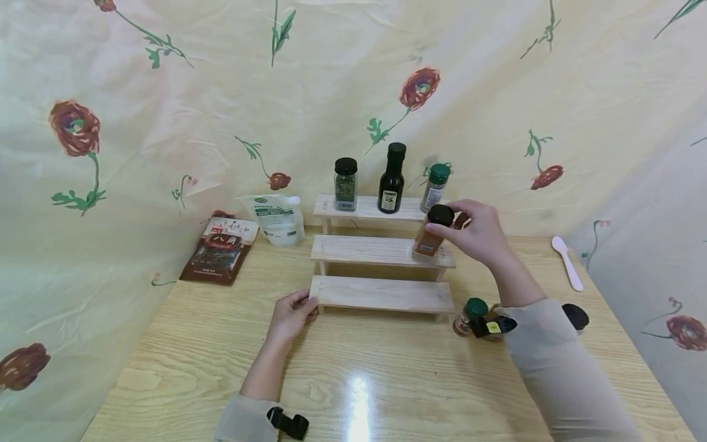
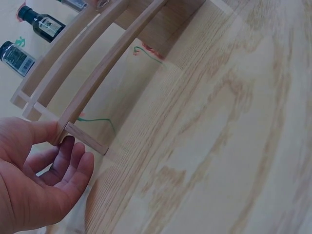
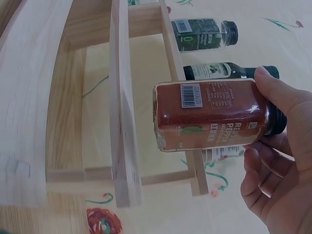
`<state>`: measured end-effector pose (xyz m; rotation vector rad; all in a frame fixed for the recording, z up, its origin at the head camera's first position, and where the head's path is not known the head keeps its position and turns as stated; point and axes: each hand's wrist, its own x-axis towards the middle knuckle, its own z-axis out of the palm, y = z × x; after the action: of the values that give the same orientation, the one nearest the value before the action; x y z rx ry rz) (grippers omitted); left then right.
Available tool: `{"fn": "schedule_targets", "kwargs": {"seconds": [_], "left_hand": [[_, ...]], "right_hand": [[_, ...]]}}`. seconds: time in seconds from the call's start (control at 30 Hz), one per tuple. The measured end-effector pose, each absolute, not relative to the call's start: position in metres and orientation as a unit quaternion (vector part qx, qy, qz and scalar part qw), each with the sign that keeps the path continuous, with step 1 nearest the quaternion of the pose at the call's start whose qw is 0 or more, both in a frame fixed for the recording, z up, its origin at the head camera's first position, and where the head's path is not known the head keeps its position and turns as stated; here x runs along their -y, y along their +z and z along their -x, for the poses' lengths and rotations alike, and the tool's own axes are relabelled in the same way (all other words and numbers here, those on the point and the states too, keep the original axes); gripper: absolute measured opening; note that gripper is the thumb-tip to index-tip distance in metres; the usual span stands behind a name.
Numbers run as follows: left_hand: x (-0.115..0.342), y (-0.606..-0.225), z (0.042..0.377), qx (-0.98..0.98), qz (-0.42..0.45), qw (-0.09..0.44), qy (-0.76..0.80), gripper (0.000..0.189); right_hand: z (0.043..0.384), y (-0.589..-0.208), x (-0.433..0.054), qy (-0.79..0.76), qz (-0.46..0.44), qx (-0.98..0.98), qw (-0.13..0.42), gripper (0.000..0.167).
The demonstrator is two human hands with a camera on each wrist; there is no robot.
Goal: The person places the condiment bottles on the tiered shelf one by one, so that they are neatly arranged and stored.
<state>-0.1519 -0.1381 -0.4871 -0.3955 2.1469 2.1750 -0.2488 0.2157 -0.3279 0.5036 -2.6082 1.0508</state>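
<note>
My right hand (image 1: 476, 232) grips a spice jar of red pepper powder (image 1: 429, 239) near its black lid, over the right end of the middle tier. In the right wrist view the jar (image 3: 204, 114) shows a barcode and a "red pepper" label. My left hand (image 1: 290, 316) pinches the left end of the lowest tier of a three-step wooden rack (image 1: 381, 293), thumb and fingers at the board's corner (image 2: 63, 124). On the top tier stand a black-lidded jar of green herbs (image 1: 345, 185), a dark sauce bottle (image 1: 391, 181) and a green-capped shaker (image 1: 435, 187).
Left of the rack are a white spouted pouch (image 1: 276, 222) and a brown spice packet (image 1: 220, 250). A green-capped jar (image 1: 469, 314) stands right of the rack, and a black-lidded container (image 1: 575, 315) is partly hidden by my sleeve. A white spoon (image 1: 567, 264) lies far right.
</note>
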Motion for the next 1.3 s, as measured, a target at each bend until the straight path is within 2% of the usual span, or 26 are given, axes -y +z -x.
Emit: {"fn": "schedule_targets", "kwargs": {"seconds": [0.33, 0.73, 1.3], "left_hand": [[0.138, -0.487, 0.151, -0.694, 0.123, 0.034, 0.708, 0.037], [0.138, -0.486, 0.151, -0.698, 0.119, 0.035, 0.706, 0.038], [0.139, -0.484, 0.15, -0.698, 0.123, 0.034, 0.705, 0.036]], "right_hand": [[0.254, -0.331, -0.194, 0.373, -0.187, 0.899, 0.134, 0.041], [0.258, -0.333, -0.168, 0.38, -0.197, 0.896, 0.117, 0.049], [0.263, -0.337, -0.141, 0.387, -0.207, 0.892, 0.111, 0.042]]}}
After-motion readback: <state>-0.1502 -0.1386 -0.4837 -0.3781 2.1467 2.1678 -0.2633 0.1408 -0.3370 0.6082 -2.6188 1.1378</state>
